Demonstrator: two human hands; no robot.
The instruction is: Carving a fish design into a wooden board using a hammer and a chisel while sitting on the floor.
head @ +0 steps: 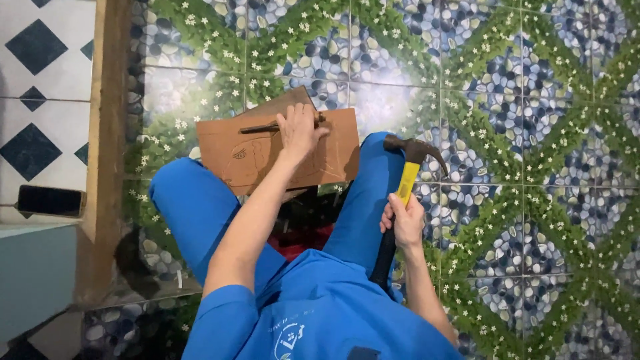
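left hand (298, 131): flat on the board (263, 157), fingers spread and pressing down, thumb side pinning a chisel (267, 127); looks more like holding it in place than a full wrap, so call it half open

right hand (402, 223): fist closed tight round the hammer (402, 193) handle, roughly mid-shaft

hammer: head up at about 12 o'clock from the right hand, claw curling off to 2 o'clock, yellow and black handle running back toward 6 o'clock; raised, not touching anything

chisel: thin dark rod lying on the board's top edge, long axis running 3 to 9 o'clock, right end tucked under the left fingers

board: brown sheet with a faint drawn outline, resting across both knees (193, 200), centre of view, a second piece poking out behind it at 12 o'clock

key relation: chisel sits at about 10 o'clock from the hammer head, near but clearly apart; left hand already on it, right hand the farther one

floor (520, 133): pebble-and-flower tiles all round

phone (50, 200): dark slab way off at 9 o'clock on a ledge
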